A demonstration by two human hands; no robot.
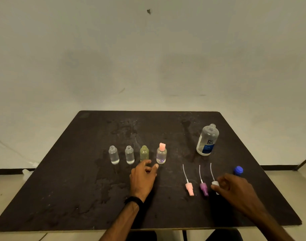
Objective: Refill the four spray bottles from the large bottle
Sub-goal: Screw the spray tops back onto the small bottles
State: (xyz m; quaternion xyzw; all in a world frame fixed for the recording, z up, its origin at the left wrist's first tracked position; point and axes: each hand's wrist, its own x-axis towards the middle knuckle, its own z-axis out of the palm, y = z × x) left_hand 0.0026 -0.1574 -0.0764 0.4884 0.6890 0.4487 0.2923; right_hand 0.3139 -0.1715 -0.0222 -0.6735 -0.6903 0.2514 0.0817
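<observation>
Four small bottles stand in a row on the dark table (79, 197): two clear uncapped ones (114, 155) (129, 155), a yellow-green one (144, 153) and a clear one with a pink flip cap (161, 153). My left hand (143, 180) hovers just in front of the yellow-green bottle, fingers loosely curled, holding nothing. The large clear bottle (207, 140) with a blue label stands uncapped at the back right. Three spray heads with dip tubes lie at the front right: pink (189, 187), purple (204, 187) and white (215, 183). My right hand (233, 188) pinches the white spray head.
A blue cap (238, 170) lies near the table's right edge, behind my right hand. Wet patches mark the table around the small bottles. A pale wall rises behind the table, and floor shows on both sides.
</observation>
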